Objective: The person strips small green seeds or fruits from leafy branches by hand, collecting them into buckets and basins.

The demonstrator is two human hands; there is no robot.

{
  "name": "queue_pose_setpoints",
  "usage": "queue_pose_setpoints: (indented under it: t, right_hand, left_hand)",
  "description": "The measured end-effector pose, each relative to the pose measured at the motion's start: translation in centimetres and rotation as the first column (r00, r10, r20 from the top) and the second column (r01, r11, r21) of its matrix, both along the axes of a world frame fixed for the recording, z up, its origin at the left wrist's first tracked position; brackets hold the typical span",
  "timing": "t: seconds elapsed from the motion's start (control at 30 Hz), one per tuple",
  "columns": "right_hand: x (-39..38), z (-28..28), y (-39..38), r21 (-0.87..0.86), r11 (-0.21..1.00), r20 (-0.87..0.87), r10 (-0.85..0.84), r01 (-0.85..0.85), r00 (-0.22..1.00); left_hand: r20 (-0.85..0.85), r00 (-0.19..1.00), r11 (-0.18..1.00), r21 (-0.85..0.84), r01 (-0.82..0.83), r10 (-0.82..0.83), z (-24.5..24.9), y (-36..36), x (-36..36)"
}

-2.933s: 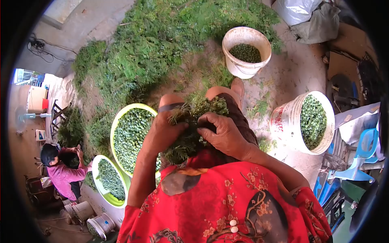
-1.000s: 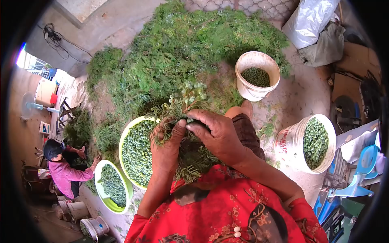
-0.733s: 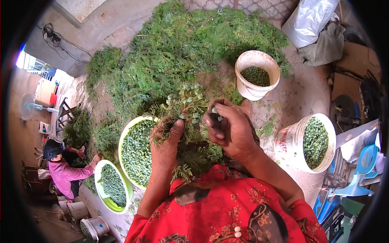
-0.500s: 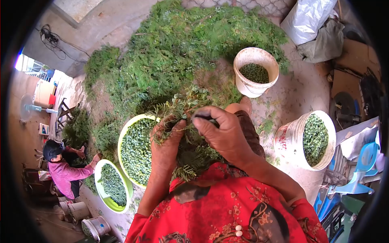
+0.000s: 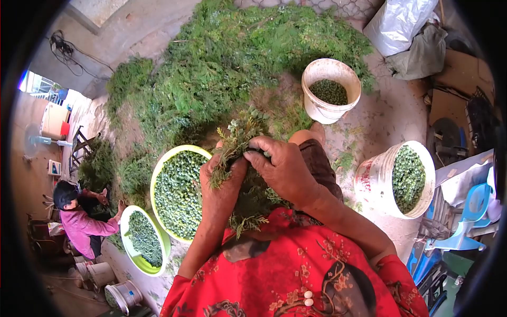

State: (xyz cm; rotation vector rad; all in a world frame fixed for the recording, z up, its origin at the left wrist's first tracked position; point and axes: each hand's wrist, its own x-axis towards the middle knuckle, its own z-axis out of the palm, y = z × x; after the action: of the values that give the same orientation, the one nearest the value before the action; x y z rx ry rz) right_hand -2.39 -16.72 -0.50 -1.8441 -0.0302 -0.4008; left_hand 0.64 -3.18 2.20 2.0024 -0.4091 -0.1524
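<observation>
My left hand (image 5: 223,182) is closed around a leafy evergreen sprig (image 5: 236,138), which sticks up past the fingers. Against the same sprig my right hand (image 5: 285,168) is closed, thumb and forefinger pinching at it beside the left fingertips. Whatever small piece lies between those fingers is hidden. More cut greenery (image 5: 248,203) rests on the lap below both hands. Just left of my left hand stands a large yellow-green tub (image 5: 153,179) full of small green cones or berries.
A big heap of evergreen branches (image 5: 211,79) covers the floor ahead. One white bucket (image 5: 323,112) with green pickings stands ahead right, another bucket (image 5: 372,182) further right. A co-worker (image 5: 87,224) in pink sits at left by a smaller green tub (image 5: 163,253). A blue plastic chair (image 5: 467,222) is at right.
My right hand has moved in to the sprig, its thumb and forefinger now meeting beside my left hand. The left hand keeps its hold. The whole view has shifted slightly.
</observation>
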Motion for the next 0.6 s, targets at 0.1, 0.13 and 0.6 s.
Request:
queue_pose_setpoints:
  t: [0.1,0.13,0.6]
  right_hand:
    - [0.0,-0.4,0.1,-0.004,1.0,0.17,0.02,-0.02,0.985]
    - [0.0,-0.3,0.0,0.136,0.99,0.138,0.005,-0.023,0.99]
    - [-2.9,-0.1,-1.0,0.903,0.407,-0.316,0.408,0.138,0.857]
  left_hand:
    - [-0.274,0.961,0.969,-0.226,-0.104,0.039,-0.1,-0.2,0.0]
    - [-0.445,0.895,0.904,-0.388,-0.179,-0.014,0.0,-0.2,0.0]
    - [-0.336,0.942,0.911,-0.387,-0.144,0.006,-0.9,0.4,0.8]
